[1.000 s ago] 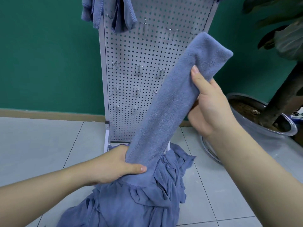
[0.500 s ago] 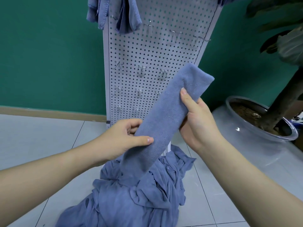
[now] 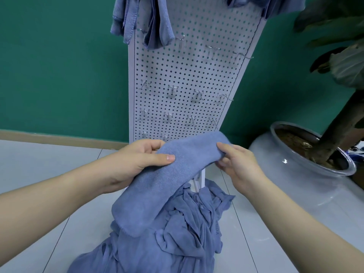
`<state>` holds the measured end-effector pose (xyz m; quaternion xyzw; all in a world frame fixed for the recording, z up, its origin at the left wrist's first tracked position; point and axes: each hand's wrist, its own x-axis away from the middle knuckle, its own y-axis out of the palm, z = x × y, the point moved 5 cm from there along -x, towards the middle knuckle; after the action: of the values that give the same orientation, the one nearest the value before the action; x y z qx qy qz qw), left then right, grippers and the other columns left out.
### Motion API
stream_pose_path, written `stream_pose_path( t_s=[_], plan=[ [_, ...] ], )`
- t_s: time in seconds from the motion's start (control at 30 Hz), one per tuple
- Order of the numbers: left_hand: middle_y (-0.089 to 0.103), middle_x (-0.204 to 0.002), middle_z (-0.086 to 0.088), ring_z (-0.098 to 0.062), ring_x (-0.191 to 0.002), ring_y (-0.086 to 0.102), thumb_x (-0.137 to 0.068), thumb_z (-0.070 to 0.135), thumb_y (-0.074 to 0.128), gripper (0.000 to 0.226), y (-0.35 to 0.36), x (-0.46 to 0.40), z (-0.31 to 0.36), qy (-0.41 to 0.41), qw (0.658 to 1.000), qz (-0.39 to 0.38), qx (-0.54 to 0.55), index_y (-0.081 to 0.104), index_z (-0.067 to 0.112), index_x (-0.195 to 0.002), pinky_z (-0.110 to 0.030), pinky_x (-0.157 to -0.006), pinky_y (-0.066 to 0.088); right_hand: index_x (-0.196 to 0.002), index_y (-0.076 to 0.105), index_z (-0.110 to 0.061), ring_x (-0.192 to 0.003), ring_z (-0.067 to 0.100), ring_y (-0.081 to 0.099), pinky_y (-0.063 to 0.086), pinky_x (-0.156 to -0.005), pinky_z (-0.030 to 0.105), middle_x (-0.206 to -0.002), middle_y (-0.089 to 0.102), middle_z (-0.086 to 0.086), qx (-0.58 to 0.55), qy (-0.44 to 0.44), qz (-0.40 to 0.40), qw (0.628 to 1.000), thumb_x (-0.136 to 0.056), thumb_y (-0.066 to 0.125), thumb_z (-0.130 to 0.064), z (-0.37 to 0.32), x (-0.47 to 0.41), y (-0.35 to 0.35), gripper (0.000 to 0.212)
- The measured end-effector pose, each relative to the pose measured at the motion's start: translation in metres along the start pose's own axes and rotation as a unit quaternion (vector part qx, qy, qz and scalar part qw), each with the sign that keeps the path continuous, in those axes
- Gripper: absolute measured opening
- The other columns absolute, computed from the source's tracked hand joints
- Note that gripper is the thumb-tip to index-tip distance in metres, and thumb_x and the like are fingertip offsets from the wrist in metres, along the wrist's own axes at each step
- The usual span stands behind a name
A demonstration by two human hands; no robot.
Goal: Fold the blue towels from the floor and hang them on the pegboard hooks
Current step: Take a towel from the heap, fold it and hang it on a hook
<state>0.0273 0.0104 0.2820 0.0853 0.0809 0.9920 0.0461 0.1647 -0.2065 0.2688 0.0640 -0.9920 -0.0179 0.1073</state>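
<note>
Green wall (image 3: 59, 66) and pale grey tiled floor (image 3: 39, 174) form the backdrop; a white perforated metal pegboard stand (image 3: 187, 75) is seen upright at the far centre, fitted with rows of small wire hooks (image 3: 173, 89). Several blue towels already hung (image 3: 153, 20) are draped over the top hooks; the middle and lower hooks are bare.

A long, narrow folded blue terry towel (image 3: 177, 170) is held between both hands, in front of the pegboard's foot. Its long axis runs on a diagonal, from the far-right end at the right hand down to the near-left end, which droops onto a crumpled heap of blue towels on the floor (image 3: 177, 233). The left hand (image 3: 137, 162) is clamped on the band near its upper part, thumb on top and fingers curled beneath. The right hand (image 3: 236, 164) pinches the far end, thumb over the cloth, fingers below.

The fold is judged to be partly done: the loose lower end lies near and left of both hands, so the left hand is the nearer one to it. The bare hooks are above and beyond both hands.

A large glazed white plant pot (image 3: 285, 174) with a dark trunk is noted at the right.

Faint lettering is seen on one heaped towel; it cannot be read.
</note>
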Motion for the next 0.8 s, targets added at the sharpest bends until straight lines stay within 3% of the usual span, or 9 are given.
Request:
stream_pose_path(
  t_s=[0.1, 0.2, 0.33, 0.43, 0.5, 0.57, 0.67, 0.8],
  plan=[
    [0.075, -0.111, -0.019, -0.027, -0.091, 0.073, -0.082, 0.021, 0.072, 0.036, -0.002, 0.001, 0.007, 0.016, 1.0, 0.0, 0.012, 0.07, 0.007, -0.115, -0.032, -0.075, 0.061, -0.137, 0.061, -0.012, -0.121, 0.014, 0.064, 0.052, -0.104, 0.033, -0.132, 0.067, 0.001, 0.138, -0.129, 0.022, 0.982, -0.097, 0.067, -0.008, -0.011, 0.007, -0.003, 0.04],
    [0.074, -0.108, -0.016, -0.025, -0.089, 0.072, -0.082, 0.022, 0.072, 0.044, -0.006, 0.001, 0.01, 0.02, 0.999, 0.009, 0.028, 0.066, 0.0, -0.119, -0.03, -0.073, 0.06, -0.144, 0.057, -0.024, -0.138, 0.002, 0.051, 0.041, -0.118, 0.034, -0.146, 0.059, -0.009, 0.226, -0.23, -0.129, 0.938, -0.094, 0.062, 0.0, -0.017, 0.027, 0.019, 0.056],
    [0.073, -0.11, -0.017, -0.026, -0.091, 0.071, -0.083, 0.021, 0.069, 0.036, -0.004, 0.002, 0.012, 0.024, 0.998, 0.004, 0.063, 0.07, 0.004, -0.115, -0.031, -0.077, 0.06, -0.146, 0.046, -0.042, -0.144, -0.002, 0.043, 0.038, -0.119, 0.032, -0.155, 0.049, -0.015, 0.217, -0.235, -0.28, 0.905, -0.085, 0.071, -0.021, -0.014, 0.053, 0.043, 0.069],
    [0.07, -0.123, -0.022, -0.031, -0.104, 0.069, -0.088, 0.021, 0.065, 0.041, 0.001, 0.003, 0.014, 0.034, 0.997, -0.026, 0.058, 0.067, 0.005, -0.126, -0.039, -0.09, 0.057, -0.155, 0.041, -0.029, -0.142, 0.002, 0.047, 0.037, -0.119, 0.032, -0.152, 0.052, -0.016, 0.256, -0.251, -0.322, 0.876, -0.085, 0.076, -0.015, -0.011, 0.068, 0.056, 0.08],
    [0.066, -0.13, -0.026, -0.033, -0.109, 0.067, -0.09, 0.02, 0.064, 0.046, 0.003, 0.003, 0.015, 0.036, 0.997, -0.036, 0.054, 0.063, 0.003, -0.132, -0.041, -0.095, 0.055, -0.154, 0.044, -0.021, -0.137, 0.003, 0.053, 0.042, -0.114, 0.03, -0.146, 0.059, -0.014, 0.269, -0.271, -0.3, 0.874, -0.088, 0.072, 0.001, -0.008, 0.072, 0.061, 0.075],
    [0.067, -0.128, -0.026, -0.032, -0.107, 0.068, -0.089, 0.019, 0.064, 0.046, 0.005, 0.003, 0.014, 0.03, 0.997, -0.038, 0.064, 0.063, 0.002, -0.131, -0.038, -0.091, 0.058, -0.147, 0.053, -0.022, -0.13, 0.004, 0.059, 0.047, -0.108, 0.03, -0.138, 0.065, -0.014, 0.257, -0.296, -0.235, 0.889, -0.089, 0.07, 0.002, -0.01, 0.072, 0.061, 0.064],
    [0.069, -0.124, -0.024, -0.03, -0.103, 0.07, -0.088, 0.019, 0.065, 0.045, 0.009, 0.005, 0.015, 0.024, 0.996, -0.046, 0.074, 0.064, 0.001, -0.129, -0.036, -0.088, 0.06, -0.137, 0.062, -0.023, -0.121, 0.0, 0.063, 0.048, -0.099, 0.02, -0.127, 0.07, -0.018, 0.241, -0.327, -0.178, 0.896, -0.088, 0.069, 0.003, -0.012, 0.075, 0.06, 0.056],
    [0.074, -0.116, -0.017, -0.027, -0.099, 0.072, -0.088, 0.021, 0.07, 0.038, 0.008, 0.007, 0.02, 0.01, 0.999, -0.028, 0.039, 0.069, 0.004, -0.122, -0.034, -0.083, 0.06, -0.134, 0.066, -0.023, -0.097, 0.01, 0.069, 0.055, -0.087, 0.026, -0.112, 0.075, -0.013, 0.237, -0.347, -0.155, 0.894, -0.083, 0.057, 0.005, -0.013, 0.08, 0.063, 0.059]
  ],
)
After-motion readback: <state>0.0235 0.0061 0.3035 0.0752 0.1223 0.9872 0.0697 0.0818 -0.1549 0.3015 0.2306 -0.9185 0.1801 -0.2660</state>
